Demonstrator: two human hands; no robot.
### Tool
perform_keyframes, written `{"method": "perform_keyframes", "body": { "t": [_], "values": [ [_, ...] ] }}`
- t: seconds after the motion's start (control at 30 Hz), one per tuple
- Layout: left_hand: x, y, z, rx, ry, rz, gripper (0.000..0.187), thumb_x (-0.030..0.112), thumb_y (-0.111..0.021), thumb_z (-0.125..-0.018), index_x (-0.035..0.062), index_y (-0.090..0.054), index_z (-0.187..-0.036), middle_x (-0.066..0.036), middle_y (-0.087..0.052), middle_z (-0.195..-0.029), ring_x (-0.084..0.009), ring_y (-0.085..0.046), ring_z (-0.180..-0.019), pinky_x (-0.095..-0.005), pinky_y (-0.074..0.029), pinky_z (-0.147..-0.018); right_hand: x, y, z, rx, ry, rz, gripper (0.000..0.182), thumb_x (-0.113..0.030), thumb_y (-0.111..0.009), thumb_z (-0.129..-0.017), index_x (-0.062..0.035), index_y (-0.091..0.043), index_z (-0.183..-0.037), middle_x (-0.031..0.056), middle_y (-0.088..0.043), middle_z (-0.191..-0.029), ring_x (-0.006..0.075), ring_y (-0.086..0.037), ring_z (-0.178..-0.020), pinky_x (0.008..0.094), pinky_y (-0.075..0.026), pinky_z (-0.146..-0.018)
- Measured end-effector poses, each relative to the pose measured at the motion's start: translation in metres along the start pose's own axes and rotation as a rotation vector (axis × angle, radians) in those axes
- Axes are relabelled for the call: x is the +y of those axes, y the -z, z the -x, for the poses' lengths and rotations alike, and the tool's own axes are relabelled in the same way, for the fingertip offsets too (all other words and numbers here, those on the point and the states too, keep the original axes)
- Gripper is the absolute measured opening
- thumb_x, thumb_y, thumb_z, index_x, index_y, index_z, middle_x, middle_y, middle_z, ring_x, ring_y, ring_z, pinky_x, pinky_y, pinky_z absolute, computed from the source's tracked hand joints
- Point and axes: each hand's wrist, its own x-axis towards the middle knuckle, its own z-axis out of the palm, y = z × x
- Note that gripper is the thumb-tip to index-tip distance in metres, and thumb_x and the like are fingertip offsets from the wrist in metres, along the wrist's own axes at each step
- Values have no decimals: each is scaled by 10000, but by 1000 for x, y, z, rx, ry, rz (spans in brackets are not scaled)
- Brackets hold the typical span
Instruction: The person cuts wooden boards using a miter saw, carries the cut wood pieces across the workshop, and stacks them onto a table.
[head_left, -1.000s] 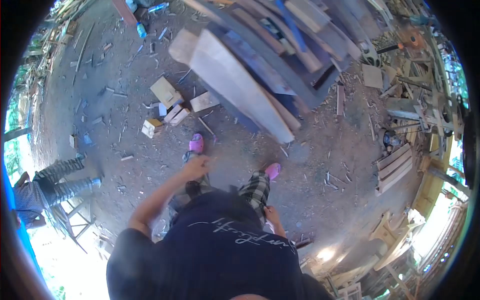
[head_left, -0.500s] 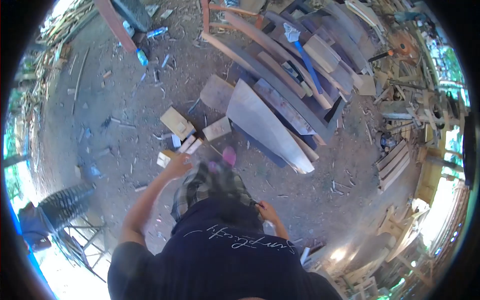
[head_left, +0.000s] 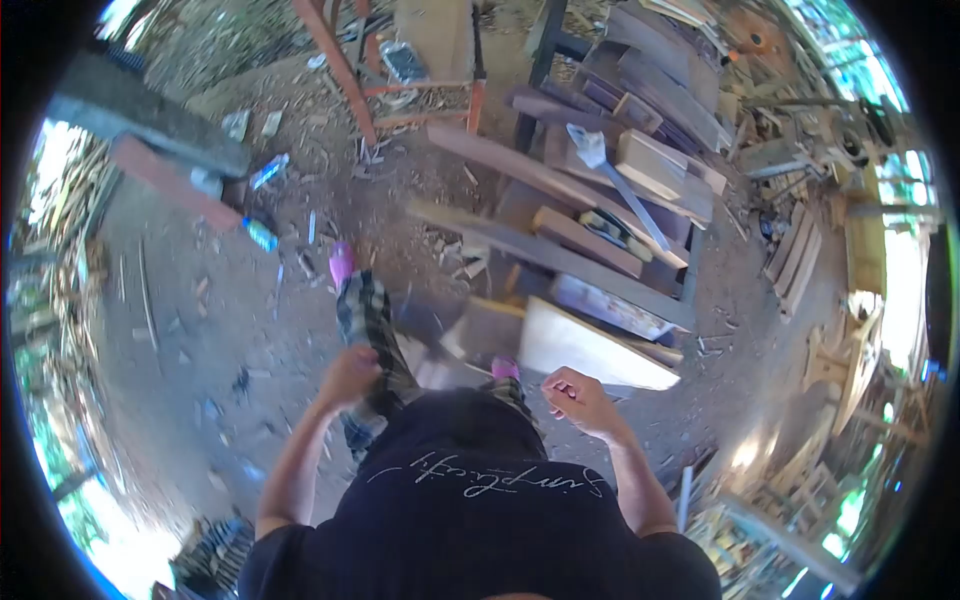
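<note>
My left hand point(head_left: 350, 377) hangs beside my plaid trouser leg point(head_left: 362, 318); motion smears its fingers, and I see no object with it. On the other side, my right hand point(head_left: 583, 400) is raised near my waist with its fingers curled in; what they hold, if anything, is hidden. Just beyond that hand lies a pale, tapered board point(head_left: 590, 348) at the near edge of the wood pile. My pink footwear point(head_left: 342, 264) shows on the forward foot, and more pink shows by the board.
Stacked planks point(head_left: 560, 170) fill the front right, with a long-handled blue-grey tool point(head_left: 632, 200) lying across them. An orange-red wooden frame point(head_left: 340, 75) stands ahead. A plastic bottle point(head_left: 260, 234) lies by a reddish beam point(head_left: 175, 185) at left. Wood scraps litter the dirt floor.
I have stepped forward, and the pile sits nearer my feet. My right hand has come up from my side. My left hand has shifted back from the small blocks, now out of sight.
</note>
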Motion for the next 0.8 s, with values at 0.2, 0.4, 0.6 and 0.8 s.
{"method": "perform_keyframes", "body": {
  "t": [0.2, 0.4, 0.6, 0.8],
  "values": [
    [-68, 171, -128, -326, 144, -66, 254, 234, -674, -861, 51, -662, -1037, -147, -698, -1001, -257, -671, -914, -384, -508, -754, -92, -144, -175, -16, 118, 115, 251, -237, -628, -933, -25, -644, -1064, 99, -684, -877, 210, -665, -822, 324, -525, -734],
    [-58, 312, -140, -735, 261, 141, 390, 349, -658, -917, 49, -649, -1165, -120, -680, -1072, -217, -624, -1013, -370, -486, -891, -195, -215, -228, -272, 76, 292, 336, -332, -590, -955, -62, -632, -1150, 160, -664, -1008, 277, -653, -915, 371, -510, -815],
    [-14, 370, -175, -927, 228, 262, 423, 322, -628, -958, 32, -583, -1263, -80, -638, -1106, -166, -567, -1025, -329, -457, -898, -247, -223, -253, -235, 178, 119, 402, -404, -584, -957, -71, -635, -1175, 135, -673, -1061, 269, -641, -987, 370, -491, -869],
    [16, 378, -301, -1002, -52, -74, 330, 302, -687, -902, 23, -669, -1078, -64, -675, -953, -143, -602, -905, -312, -488, -812, -264, -214, -297, -97, -46, 33, 360, -380, -648, -919, -71, -657, -1103, 81, -682, -948, 174, -632, -842, 317, -503, -758]
  ]
}}
